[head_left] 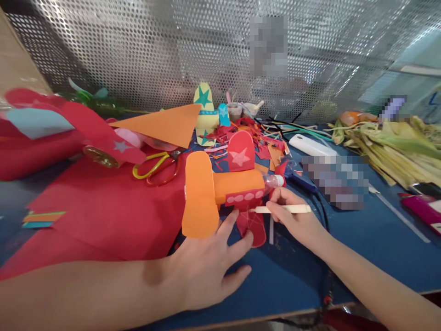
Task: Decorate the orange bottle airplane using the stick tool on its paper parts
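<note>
A toy plane lies before me, made from a plastic bottle wrapped in orange paper [237, 180], its white cap [278, 180] pointing right. An orange paper tail [200, 193] is at its left end. The far red wing [240, 149] bears a pale star; the near red wing [259, 234] carries a star outline. My right hand [296, 223] pinches a cream-coloured marker pen [296, 209], its tip at that outline. Spread out beside the plane, my left hand [206, 264] has fingertips touching the near wing.
Yellow-and-red-handled scissors [155, 168] rest on red sheets [120, 207] at left, near an orange sheet [165, 126]. Behind lie paper scraps [237, 126] and a yellow paper plane [206, 119]. Right are a blue glue gun [301, 183], its cord, and dry husks [386, 145]. Perforated metal [213, 50] stands behind.
</note>
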Motion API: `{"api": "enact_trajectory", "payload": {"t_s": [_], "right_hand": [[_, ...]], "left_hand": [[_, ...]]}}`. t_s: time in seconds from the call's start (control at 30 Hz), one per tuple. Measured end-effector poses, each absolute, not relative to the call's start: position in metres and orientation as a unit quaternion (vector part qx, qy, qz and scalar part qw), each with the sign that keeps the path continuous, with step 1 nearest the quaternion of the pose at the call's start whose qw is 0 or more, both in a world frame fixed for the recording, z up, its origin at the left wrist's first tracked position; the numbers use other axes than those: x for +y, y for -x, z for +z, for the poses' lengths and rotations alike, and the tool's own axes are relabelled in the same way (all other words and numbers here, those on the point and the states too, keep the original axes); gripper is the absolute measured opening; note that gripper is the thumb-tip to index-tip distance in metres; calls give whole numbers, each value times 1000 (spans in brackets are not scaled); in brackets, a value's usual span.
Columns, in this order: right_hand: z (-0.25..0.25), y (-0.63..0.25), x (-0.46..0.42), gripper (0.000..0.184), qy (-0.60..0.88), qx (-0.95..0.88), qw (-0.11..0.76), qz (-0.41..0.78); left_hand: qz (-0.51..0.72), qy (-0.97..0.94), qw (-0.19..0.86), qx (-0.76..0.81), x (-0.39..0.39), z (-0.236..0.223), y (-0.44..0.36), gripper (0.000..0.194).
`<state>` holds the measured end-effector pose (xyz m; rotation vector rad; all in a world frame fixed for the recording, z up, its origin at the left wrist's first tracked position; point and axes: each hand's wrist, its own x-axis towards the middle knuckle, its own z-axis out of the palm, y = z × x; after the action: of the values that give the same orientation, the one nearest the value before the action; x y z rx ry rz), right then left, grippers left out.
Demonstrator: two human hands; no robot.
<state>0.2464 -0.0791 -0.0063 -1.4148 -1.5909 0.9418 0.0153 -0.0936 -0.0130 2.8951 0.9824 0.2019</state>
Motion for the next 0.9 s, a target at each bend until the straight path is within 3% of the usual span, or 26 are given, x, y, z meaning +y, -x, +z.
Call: {"api": "enact_trajectory", "payload": {"t_s": [0.9], "right_hand": [[-1,-245,-82,18,579,-610,406,357]], "left_hand": [[75,-947,32,309,-94,-17,-14,46]]}}
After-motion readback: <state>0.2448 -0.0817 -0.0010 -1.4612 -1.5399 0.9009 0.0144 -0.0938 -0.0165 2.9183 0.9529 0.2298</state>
